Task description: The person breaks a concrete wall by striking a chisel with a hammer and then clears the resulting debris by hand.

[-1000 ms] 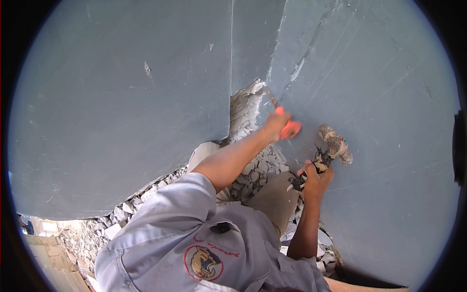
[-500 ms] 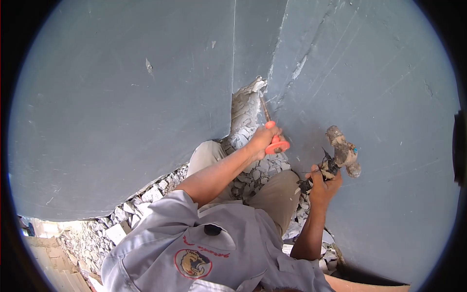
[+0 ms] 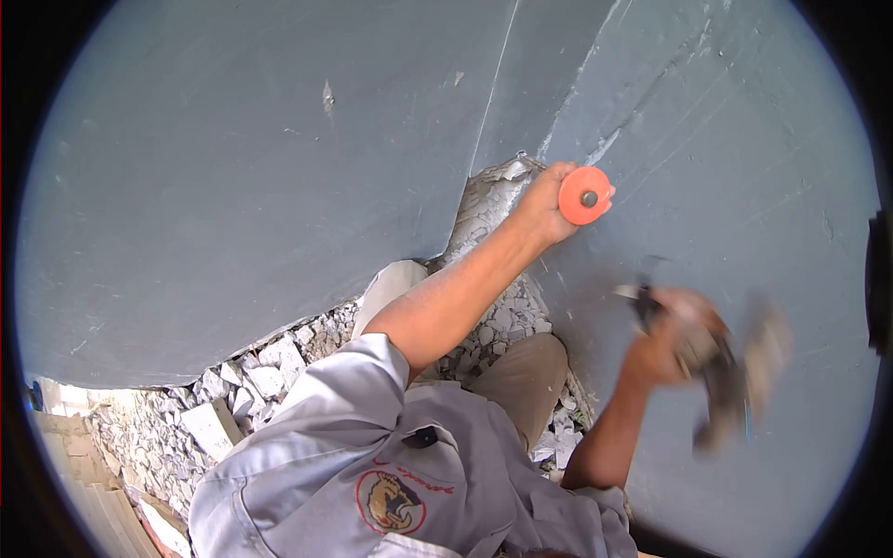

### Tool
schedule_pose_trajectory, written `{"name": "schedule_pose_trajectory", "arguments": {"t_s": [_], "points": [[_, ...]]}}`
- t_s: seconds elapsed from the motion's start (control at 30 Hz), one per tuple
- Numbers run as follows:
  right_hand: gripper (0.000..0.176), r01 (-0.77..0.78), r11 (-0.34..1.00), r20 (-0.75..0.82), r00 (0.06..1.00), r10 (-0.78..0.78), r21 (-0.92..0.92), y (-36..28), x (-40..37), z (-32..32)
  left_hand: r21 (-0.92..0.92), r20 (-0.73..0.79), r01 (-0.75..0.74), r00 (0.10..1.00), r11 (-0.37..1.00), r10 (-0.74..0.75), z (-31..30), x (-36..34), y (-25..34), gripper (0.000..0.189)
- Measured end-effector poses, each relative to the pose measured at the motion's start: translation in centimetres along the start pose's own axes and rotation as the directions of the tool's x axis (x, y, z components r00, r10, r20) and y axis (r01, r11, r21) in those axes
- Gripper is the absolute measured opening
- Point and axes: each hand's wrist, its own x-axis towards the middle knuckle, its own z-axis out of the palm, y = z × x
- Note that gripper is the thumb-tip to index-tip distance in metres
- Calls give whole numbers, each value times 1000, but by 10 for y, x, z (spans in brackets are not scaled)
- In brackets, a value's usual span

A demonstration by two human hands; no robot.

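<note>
My left hand (image 3: 547,206) is closed around a chisel (image 3: 573,184) with an orange round hand guard. The guard and the metal striking end face me, so the blade is hidden behind them. It is held against or close to the grey wall, just right of the broken-out hollow (image 3: 486,209) in the corner. Lower right, my right hand (image 3: 659,346) grips a hammer (image 3: 721,386), its worn head smeared by motion. Dark, ragged wrapping shows on the handle. The hammer is apart from the chisel.
Grey painted walls (image 3: 233,205) rise on the left and right (image 3: 791,232). Broken rubble (image 3: 251,381) covers the ground around my knees (image 3: 521,381). A larger pale block (image 3: 212,428) lies at the left, near boards (image 3: 102,493) at the lower left.
My left hand has moved up and right, turning the chisel so its guard faces me. My right hand has swung the hammer right and down, and it is now blurred.
</note>
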Motion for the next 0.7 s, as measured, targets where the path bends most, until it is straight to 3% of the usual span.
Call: {"name": "schedule_pose_trajectory", "arguments": {"t_s": [0.03, 0.07, 0.1, 0.2, 0.27, 0.3, 0.37, 0.43, 0.47, 0.53, 0.57, 0.63, 0.7], "points": [[17, -272, 961, 225, 935, 275, -47, 7, -3, 10, -55, 2, 33, 999, 998, -33, -2, 9, 4, 22], [18, -471, 857, 420, 748, 514, -211, 14, -7, 21, -111, 11, 66, 998, 992, -65, -2, 19, 9, 26], [18, -811, 531, 638, 277, 718, -245, 15, 1, 23, -168, 19, 102, 995, 980, -100, -5, 25, 9, 29], [13, -766, 642, 483, 573, 663, 28, -4, 11, 9, 11, -8, -48, 999, 999, 48, 7, 16, 5, 33], [7, -495, 837, 285, 858, 428, 233, -25, 44, -5, 8, -20, -58, 998, 998, 59, 10, 15, 8, 33], [8, -309, 904, 227, 942, 248, 295, -34, 61, -14, 7, -28, -51, 998, 999, 52, 10, 14, 5, 33], [22, 31, 872, 58, 996, -68, 489, -33, 95, -32, -17, -52, -31, 998, 999, 30, 14, 13, 5, 33], [19, 240, 848, -196, 967, -165, 472, -18, 96, -30, -42, -67, -30, 997, 999, 27, 10, 14, 9, 33], [15, 160, 965, -134, 982, -135, 206, -12, 68, -6, -50, -68, -29, 997, 998, 26, 7, 18, 8, 33], [13, -168, 978, 202, 961, 191, -124, 40, -22, 27, -59, -31, -40, 999, 997, 39, -1, 29, 8, 32], [15, -665, 665, 561, 424, 711, -341, 20, -15, 38, -65, -3, -41, 999, 997, 41, -11, 38, 3, 31], [14, -834, 544, 528, 424, 736, -90, 32, -35, 29, -16, 37, -65, 997, 998, 65, 4, 46, 15, 29], [13, -758, 652, 439, 589, 679, 9, 17, -24, 14, 48, -51, -51, 997, 998, 53, 2, 26, 9, 27]]}}
